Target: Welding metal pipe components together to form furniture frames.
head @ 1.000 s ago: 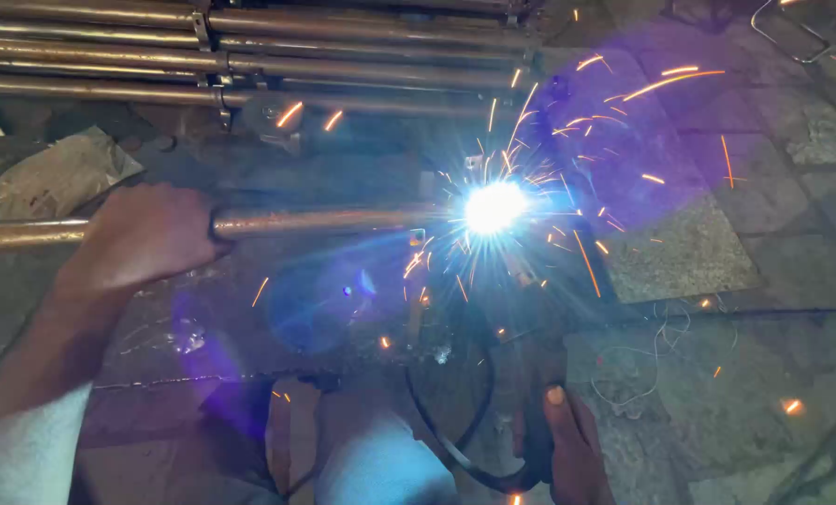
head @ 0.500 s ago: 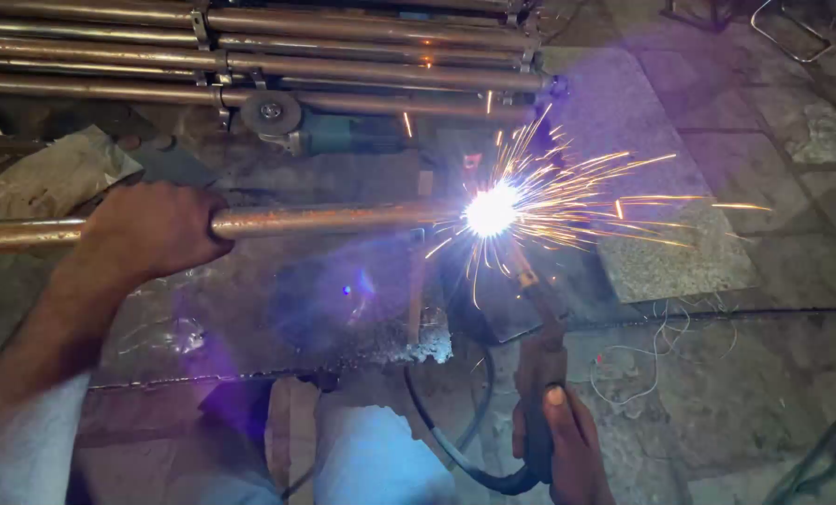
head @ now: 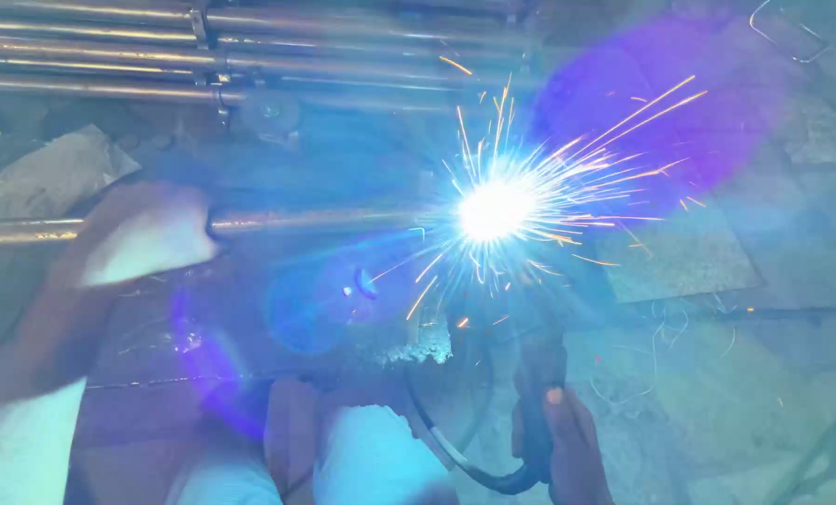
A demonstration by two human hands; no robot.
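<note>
My left hand is wrapped around a rusty metal pipe that runs across the floor from the left edge. At the pipe's right end a blinding white welding arc throws orange sparks in all directions. My right hand grips the dark handle of a welding electrode holder below the arc, its tip reaching up into the glare. A black cable loops from the holder's lower end. The joint itself is hidden by the light.
A rack of long metal pipes lies along the top. An angle grinder rests below it. A flat stone slab sits at the left, another slab right of the arc. My knees are at the bottom.
The arc has flared much brighter, washing the scene in blue light. Both hands keep their hold and position; sparks now spray more upward and to the right.
</note>
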